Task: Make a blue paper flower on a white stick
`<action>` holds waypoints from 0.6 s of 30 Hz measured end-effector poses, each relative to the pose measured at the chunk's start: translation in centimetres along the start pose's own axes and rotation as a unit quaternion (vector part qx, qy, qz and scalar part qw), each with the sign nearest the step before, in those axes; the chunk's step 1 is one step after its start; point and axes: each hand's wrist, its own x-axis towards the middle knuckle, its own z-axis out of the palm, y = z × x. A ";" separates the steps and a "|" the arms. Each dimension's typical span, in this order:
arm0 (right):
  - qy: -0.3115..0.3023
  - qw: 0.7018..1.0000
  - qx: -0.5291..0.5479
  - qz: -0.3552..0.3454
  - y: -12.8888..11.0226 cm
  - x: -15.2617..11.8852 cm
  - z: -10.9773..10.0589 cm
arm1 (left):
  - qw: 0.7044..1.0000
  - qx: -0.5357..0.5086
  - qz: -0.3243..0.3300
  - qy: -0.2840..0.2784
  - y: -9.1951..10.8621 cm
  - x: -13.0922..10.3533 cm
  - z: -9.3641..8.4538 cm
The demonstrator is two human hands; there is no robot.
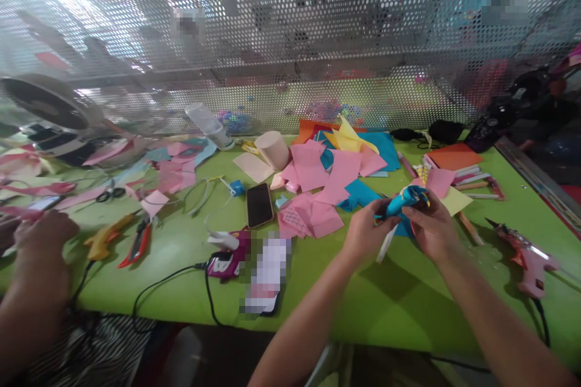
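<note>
Above the green table, a blue rolled sheet (402, 202), paper or felt, is held between my two hands. My left hand (364, 228) grips its left end with curled fingers. At the other end my right hand (433, 227) closes round it, thumb pressed on the near side. Some yellow shows at the roll's right end. A white stick (385, 246) slants down below the roll; whether it is joined to it I cannot tell. Blue sheets (363, 195) lie just behind my left hand. To the right of my hands lies a pink glue gun (529, 260).
Pink sheets (313, 166), a white roll (272, 150) and a phone (259, 205) lie left of my hands. A purple power strip (231, 260) trails cords. A co-worker's hand (43, 233) is at far left, near a yellow glue gun (106, 239) and red-handled pliers (138, 245). Perforated metal screen (272, 30) behind.
</note>
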 end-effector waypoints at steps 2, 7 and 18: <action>0.005 1.000 0.005 0.002 -0.2 0.2 -0.3 | 0.998 -0.056 -0.007 -0.032 -0.1 0.2 -0.4; 0.015 1.000 0.017 0.013 -0.3 0.5 -0.6 | 0.985 -0.140 -0.035 -0.094 -0.4 0.4 -0.9; 0.036 0.998 0.023 0.050 0.8 0.8 -0.3 | 0.998 0.011 0.016 0.056 -1.1 -0.2 0.8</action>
